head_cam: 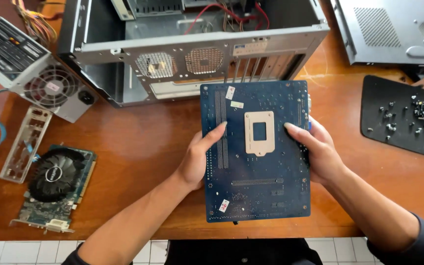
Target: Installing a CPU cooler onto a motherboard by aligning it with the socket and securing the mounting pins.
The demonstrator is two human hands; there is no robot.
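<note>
I hold a blue motherboard [266,196] with its solder side up, a pale metal backplate [259,133] at its centre. My left hand [198,158] grips its left edge, with the thumb lying on the board. My right hand [315,149] grips the right edge, fingers on the board's surface. The board hovers above the wooden table [138,142], just in front of the open grey computer case [192,49].
A grey power supply [28,66] with loose cables lies at the far left. A metal port shield [25,145] and a graphics card with a black fan [57,189] lie at the left. A black mat with several screws [408,118] and a case side panel [393,29] are at the right.
</note>
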